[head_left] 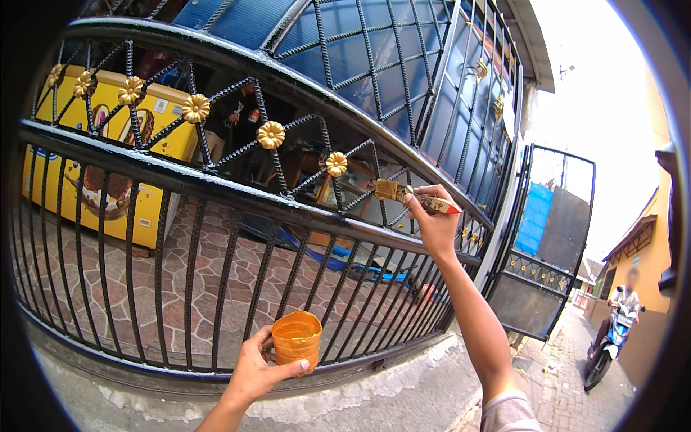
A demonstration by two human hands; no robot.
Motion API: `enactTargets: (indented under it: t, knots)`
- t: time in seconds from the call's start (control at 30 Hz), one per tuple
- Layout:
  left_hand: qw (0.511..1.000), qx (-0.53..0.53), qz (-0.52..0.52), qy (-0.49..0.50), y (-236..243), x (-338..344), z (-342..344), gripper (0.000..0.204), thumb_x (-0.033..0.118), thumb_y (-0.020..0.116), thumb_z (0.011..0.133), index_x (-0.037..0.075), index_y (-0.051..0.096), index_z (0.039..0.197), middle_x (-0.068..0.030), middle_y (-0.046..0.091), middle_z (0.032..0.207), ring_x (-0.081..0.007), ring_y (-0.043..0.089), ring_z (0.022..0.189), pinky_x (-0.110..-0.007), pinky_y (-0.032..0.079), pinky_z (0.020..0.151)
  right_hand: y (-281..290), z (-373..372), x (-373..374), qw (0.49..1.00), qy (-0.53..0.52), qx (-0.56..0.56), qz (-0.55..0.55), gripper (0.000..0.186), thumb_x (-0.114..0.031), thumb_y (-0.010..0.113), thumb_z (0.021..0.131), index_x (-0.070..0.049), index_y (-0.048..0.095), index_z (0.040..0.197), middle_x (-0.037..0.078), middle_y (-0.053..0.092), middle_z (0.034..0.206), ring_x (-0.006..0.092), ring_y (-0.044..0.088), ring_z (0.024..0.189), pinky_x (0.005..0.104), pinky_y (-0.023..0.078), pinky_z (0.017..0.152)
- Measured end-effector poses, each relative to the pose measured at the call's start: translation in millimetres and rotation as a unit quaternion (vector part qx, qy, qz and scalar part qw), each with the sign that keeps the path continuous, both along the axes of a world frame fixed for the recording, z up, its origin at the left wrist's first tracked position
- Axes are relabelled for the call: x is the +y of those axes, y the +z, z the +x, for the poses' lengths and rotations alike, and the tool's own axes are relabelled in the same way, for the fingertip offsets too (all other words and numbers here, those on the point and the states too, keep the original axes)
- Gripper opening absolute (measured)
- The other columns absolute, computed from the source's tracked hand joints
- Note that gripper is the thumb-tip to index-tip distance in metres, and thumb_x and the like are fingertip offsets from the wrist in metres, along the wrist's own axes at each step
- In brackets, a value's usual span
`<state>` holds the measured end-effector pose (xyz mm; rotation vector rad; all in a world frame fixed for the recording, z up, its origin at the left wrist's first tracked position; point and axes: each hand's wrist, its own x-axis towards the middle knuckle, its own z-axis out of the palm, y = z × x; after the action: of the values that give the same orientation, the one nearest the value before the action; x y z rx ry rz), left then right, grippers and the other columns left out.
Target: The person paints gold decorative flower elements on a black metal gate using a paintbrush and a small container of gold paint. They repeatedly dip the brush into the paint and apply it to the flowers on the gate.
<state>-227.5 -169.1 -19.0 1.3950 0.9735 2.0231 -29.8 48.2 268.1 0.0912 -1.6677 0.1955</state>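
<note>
My right hand [432,219] grips a flat paintbrush [391,190] with gold-stained bristles, raised to the black iron fence. The bristles are against the lattice, right of a gold flower ornament [336,164]; the rosette under them is largely hidden. My left hand [266,360] holds an orange-coated, cut-down plastic cup [295,341] in front of the lower bars. More gold flowers [271,135] run leftward along the black twisted-bar lattice [241,94].
Behind the fence are a yellow freezer [65,187], a dark-clothed person [237,115] and stone-patterned floor [201,288]. An open gate [524,288] stands at right. Someone rides a motorbike [608,345] along the paved lane [568,403]. A concrete ledge [144,399] runs below the fence.
</note>
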Motion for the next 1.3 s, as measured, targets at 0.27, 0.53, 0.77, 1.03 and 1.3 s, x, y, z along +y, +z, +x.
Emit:
enactTargets:
  t: [0.27, 0.53, 0.77, 1.03, 1.3]
  knots:
    - [1.0, -0.014, 0.01, -0.008, 0.1, 0.7, 2.6, 0.079, 0.023, 0.094, 0.072, -0.006, 0.057, 0.136, -0.0167, 0.072, 0.118, -0.0205, 0.07, 0.107, -0.033, 0.055, 0.09, 3.2, 1.9, -2.7, 0.999, -0.037, -0.021, -0.012, 0.019, -0.009, 0.078, 0.094, 0.003, 0.066, 0.102, 0.009, 0.072, 0.091, 0.0122, 0.071, 0.082, 0.0261, 0.062, 0.066]
    - [1.0, -0.009, -0.002, -0.01, 2.0, -1.1, 2.3, 0.079, 0.021, 0.094, 0.073, -0.006, 0.056, 0.137, -0.0177, 0.071, 0.12, -0.0203, 0.071, 0.106, -0.031, 0.058, 0.086, 0.8, 2.2, 1.7, 0.998, -0.054, -0.003, -0.026, 0.018, -0.01, 0.078, 0.094, 0.002, 0.067, 0.102, 0.008, 0.073, 0.089, 0.0093, 0.07, 0.076, 0.0238, 0.058, 0.064]
    - [1.0, -0.008, -0.011, -0.008, 0.6, -1.5, 2.5, 0.08, 0.021, 0.094, 0.072, -0.007, 0.056, 0.137, -0.0184, 0.07, 0.122, -0.0203, 0.071, 0.107, -0.031, 0.058, 0.087, -0.1, 4.3, 3.8, 0.998, -0.063, 0.008, -0.02, 0.019, -0.009, 0.078, 0.094, 0.003, 0.066, 0.103, 0.008, 0.072, 0.09, 0.0112, 0.07, 0.079, 0.026, 0.061, 0.066]
    - [1.0, -0.021, 0.002, -0.014, -2.0, 2.7, 1.5, 0.079, 0.016, 0.094, 0.072, -0.007, 0.056, 0.137, -0.0181, 0.07, 0.123, -0.021, 0.071, 0.108, -0.032, 0.058, 0.089, -1.0, 6.3, 6.9, 0.999, -0.023, 0.048, 0.005, 0.018, -0.01, 0.079, 0.093, 0.003, 0.068, 0.1, 0.006, 0.072, 0.086, 0.0098, 0.07, 0.076, 0.0254, 0.059, 0.065]
    - [1.0, -0.021, -0.009, -0.015, -1.3, 0.8, 0.7, 0.078, 0.014, 0.093, 0.072, -0.007, 0.055, 0.136, -0.0177, 0.07, 0.12, -0.0209, 0.071, 0.107, -0.032, 0.059, 0.088, -1.0, 9.9, 12.2, 0.999, 0.019, 0.037, 0.0, 0.02, -0.009, 0.079, 0.093, 0.003, 0.065, 0.102, 0.009, 0.073, 0.093, 0.0123, 0.071, 0.08, 0.026, 0.061, 0.066]
